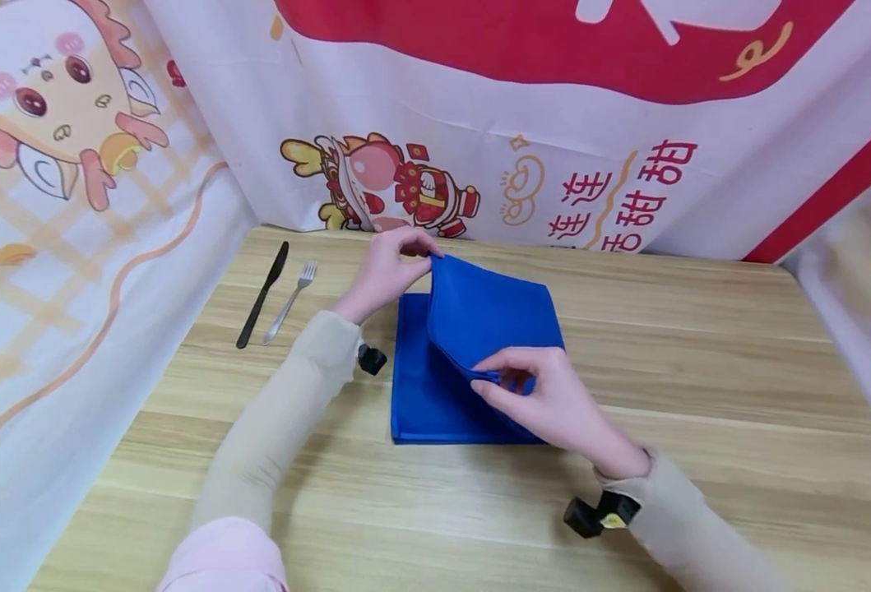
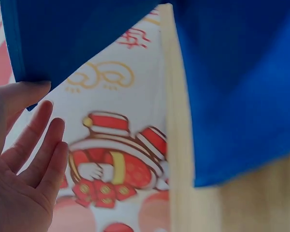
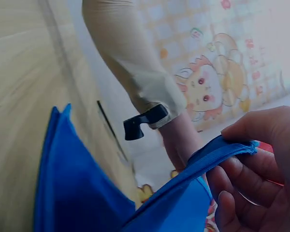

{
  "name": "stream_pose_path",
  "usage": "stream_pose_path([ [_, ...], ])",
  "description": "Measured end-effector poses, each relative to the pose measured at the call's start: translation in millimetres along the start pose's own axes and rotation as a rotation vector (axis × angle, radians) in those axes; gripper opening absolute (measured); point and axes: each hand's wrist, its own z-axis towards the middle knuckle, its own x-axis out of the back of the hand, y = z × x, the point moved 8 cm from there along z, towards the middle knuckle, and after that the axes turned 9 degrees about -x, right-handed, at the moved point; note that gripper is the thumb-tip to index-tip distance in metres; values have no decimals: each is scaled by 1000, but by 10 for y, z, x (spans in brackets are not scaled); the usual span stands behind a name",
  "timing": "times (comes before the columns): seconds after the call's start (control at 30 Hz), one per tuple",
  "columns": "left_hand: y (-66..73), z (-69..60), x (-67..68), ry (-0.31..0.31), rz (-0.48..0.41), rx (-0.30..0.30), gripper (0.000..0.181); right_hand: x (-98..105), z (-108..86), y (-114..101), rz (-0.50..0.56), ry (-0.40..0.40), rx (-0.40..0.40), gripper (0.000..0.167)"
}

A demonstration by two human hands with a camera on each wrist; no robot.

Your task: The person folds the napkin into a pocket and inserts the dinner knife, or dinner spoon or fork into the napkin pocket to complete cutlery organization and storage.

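A folded blue cloth [image 1: 496,311] lies on the wooden table, its upper layer lifted and tilted toward the right above the lower part [image 1: 435,403]. My left hand [image 1: 389,270] pinches the far left corner of that raised layer. In the left wrist view, the thumb presses the cloth corner [image 2: 36,58] while the other fingers [image 2: 53,159] spread below it. My right hand [image 1: 549,399] pinches the near corner between thumb and index finger. The right wrist view shows stacked edges of the cloth [image 3: 198,166] in that grip.
To the left of the cloth lie a black knife [image 1: 263,296] and a silver fork [image 1: 291,302], side by side. Printed fabric [image 1: 494,181] hangs along the table's back edge and left side. Bare wooden tabletop [image 1: 701,370] extends to the right.
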Motion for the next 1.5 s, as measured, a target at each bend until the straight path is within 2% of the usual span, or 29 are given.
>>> stream_pose_path([
  [0.3, -546, -347, -116, -139, 33, 108, 15, -653, 35, 400, -35, -167, -117, 21],
  [0.47, -742, -502, -159, -167, -5, 169, 18, -817, 45, 490, -25, -200, -169, 23],
  [0.7, -717, -565, -217, -187, -77, 270, 27, -822, 77, 452, -21, -200, -177, 21],
  [0.97, -595, -444, -58, -75, -78, 227, 24, -653, 98, 264, 48, -112, -140, 13],
  [1.1, -580, -433, 10, -56, -79, 228, 24, -653, 118, 191, 66, -97, -100, 13],
  [1.3, -703, -489, -11, -97, -66, 254, 26, -789, 143, 195, 49, -116, -73, 14],
  [1.5, -867, -603, -38, -152, -37, 340, 26, -966, 139, 257, 22, -168, -92, 16],
])
